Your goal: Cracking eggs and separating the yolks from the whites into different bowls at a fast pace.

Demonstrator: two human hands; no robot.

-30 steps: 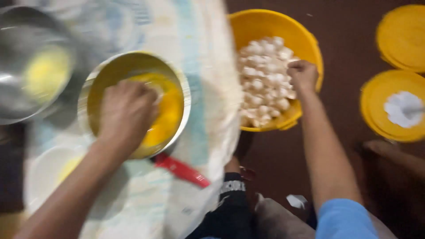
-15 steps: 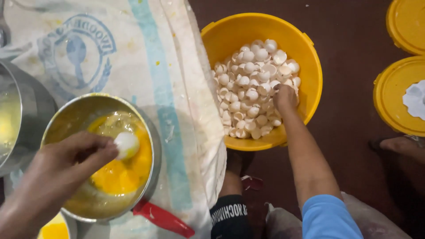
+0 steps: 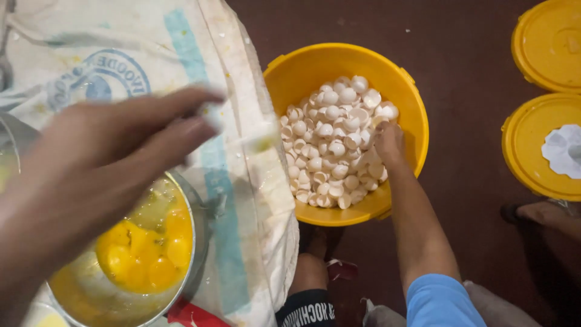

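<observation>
We see our left hand [image 3: 115, 157] large and blurred across the left half of the frame, fingers stretched toward the right and pinched together on a pale eggshell piece [image 3: 213, 115]. The shell sits at centre-left, above the white printed sack cloth [image 3: 242, 200], and it is smeared by motion, so we cannot tell which way its open side faces; the streak it leaves runs roughly level, from the fingertips toward the right. Beside it, a second blurred pale bit with a yellowish tinge [image 3: 261, 142] shows just right of the fingertips; we cannot say whether the hand touches it.

Below the left hand, in the lower left of the frame, stands a round metal bowl [image 3: 200, 242] holding several whole yolks [image 3: 145, 254] in clear egg white. A red handle [image 3: 192, 315] shows at the bottom edge beneath it.

Our right hand [image 3: 388, 142] reaches up into the yellow bucket [image 3: 339, 63] at centre-right, resting on the heap of empty eggshells [image 3: 330, 145]. Its fingers curl down among the shells; we cannot tell whether they grip anything.

On the dark floor at the right edge lie 2 yellow lids [image 3: 532, 151], the lower one carrying a white scrap [image 3: 563, 151]. A foot [image 3: 544, 215] shows below it.
</observation>
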